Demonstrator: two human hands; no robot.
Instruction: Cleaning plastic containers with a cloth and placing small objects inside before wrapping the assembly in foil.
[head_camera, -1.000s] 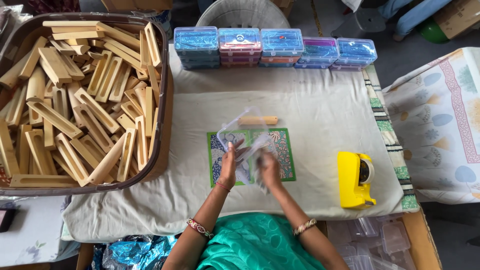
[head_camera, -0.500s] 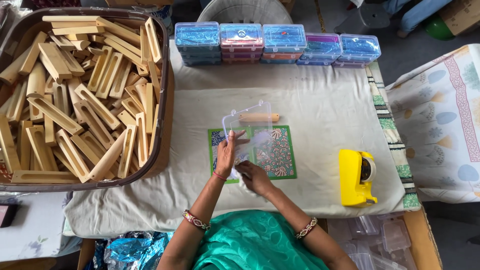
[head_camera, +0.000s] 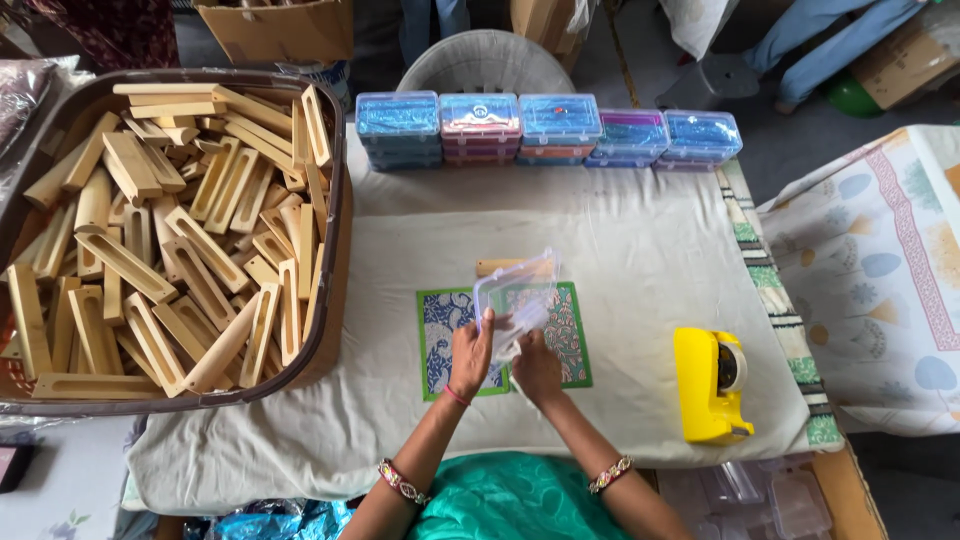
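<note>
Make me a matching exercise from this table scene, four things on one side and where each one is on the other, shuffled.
Things:
1. clear plastic box
2. yellow tape dispenser
3. wooden pieces
4. stacked coloured boxes

Places:
A. in the big brown tub
B. along the far edge of the table
C. held in both hands, above the patterned mat
D. on the cloth, right of the mat

Pairs: 1-C, 2-D, 3-A, 4-B

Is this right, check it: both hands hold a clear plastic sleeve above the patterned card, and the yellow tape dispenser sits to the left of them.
One thing is wrong. The head view shows the yellow tape dispenser to the right of the hands, not the left. The rest stands: the left hand and right hand hold the clear plastic sleeve above the patterned card.
</note>
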